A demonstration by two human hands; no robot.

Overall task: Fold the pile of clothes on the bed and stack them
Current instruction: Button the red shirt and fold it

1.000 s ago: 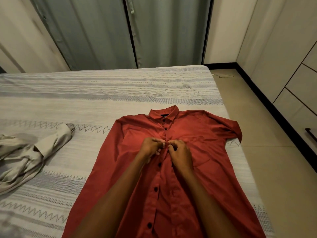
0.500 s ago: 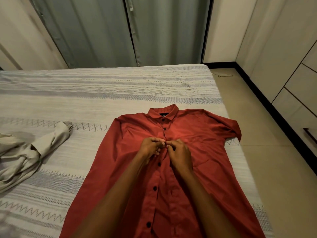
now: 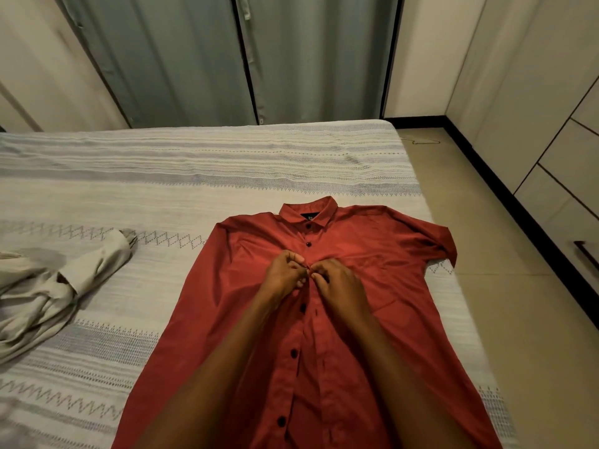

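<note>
Red shirt: lying flat, front up, on the bed, collar away from the person; left hand and right hand each pinching the placket, grip clamped on cloth at a mid-chest button; advisable: keeping both edges aligned and taut while fastening; beige garment waiting crumpled, well apart

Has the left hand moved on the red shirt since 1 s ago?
No. The left hand still pinches the placket of the red shirt, just below the second button, as before.
</note>
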